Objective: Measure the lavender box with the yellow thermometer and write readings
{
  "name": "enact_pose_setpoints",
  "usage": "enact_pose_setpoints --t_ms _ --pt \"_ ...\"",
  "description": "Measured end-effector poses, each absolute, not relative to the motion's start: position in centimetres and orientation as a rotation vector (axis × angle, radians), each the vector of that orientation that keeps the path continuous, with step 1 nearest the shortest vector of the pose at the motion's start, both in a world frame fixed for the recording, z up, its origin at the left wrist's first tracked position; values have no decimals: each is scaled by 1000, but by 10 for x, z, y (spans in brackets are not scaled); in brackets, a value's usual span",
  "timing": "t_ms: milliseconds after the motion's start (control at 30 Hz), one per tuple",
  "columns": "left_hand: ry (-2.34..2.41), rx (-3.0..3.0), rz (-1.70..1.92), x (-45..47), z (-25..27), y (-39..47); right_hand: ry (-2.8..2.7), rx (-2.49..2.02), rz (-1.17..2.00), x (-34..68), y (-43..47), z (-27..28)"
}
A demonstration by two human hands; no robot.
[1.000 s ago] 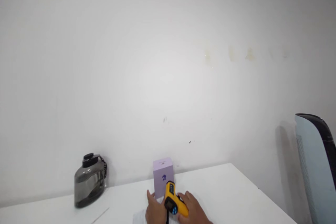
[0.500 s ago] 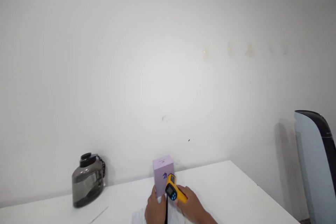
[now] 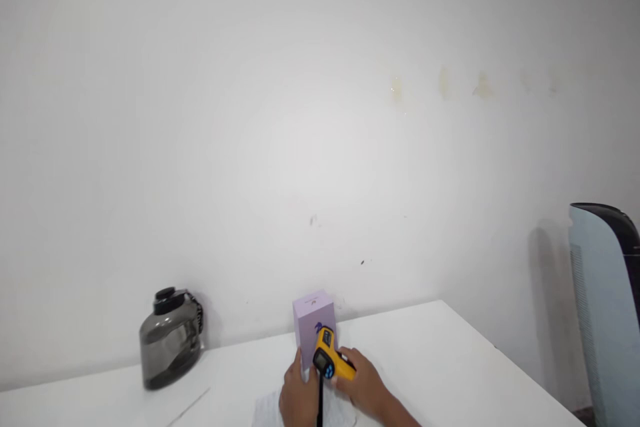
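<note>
My right hand (image 3: 364, 383) is wrapped round the grip of a yellow and black infrared thermometer (image 3: 330, 355). Its small screen and blue buttons face me, and its front end overlaps the face of a lilac box (image 3: 314, 320) with a dark blue emblem. At the box's lower left edge is my left hand (image 3: 300, 399), forefinger up along the side and thumb in front, gripping it; the box's bottom is hidden. A narrow black strip (image 3: 321, 400) runs down beside my left hand; I cannot tell what it belongs to.
Under the hands lies a pale sheet (image 3: 266, 408) on the white table (image 3: 440, 360). A large grey see-through water jug (image 3: 170, 340) with a black lid stands at left, near a thin stick-like line (image 3: 189, 407). A wall (image 3: 300, 147) rises behind; a pale blue and black appliance (image 3: 600, 320) stands at right.
The whole view has shifted slightly. The thermometer has moved a little left and up against the box, covering more of the emblem. Both hands keep their hold.
</note>
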State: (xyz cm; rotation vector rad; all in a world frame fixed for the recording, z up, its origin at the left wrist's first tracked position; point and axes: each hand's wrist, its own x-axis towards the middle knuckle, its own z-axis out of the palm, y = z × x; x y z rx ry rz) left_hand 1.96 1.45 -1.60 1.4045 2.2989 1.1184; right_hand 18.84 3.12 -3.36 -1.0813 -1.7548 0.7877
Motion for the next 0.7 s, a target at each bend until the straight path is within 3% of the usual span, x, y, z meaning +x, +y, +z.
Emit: enact_pose_setpoints --t_ms 400,700 --pt "2307 1455 1118 21 -14 13 -1997 -1448 187 196 10 -23" --pt "2296 1443 1090 31 -7 9 -1854 -1837 -55 227 19 -13"
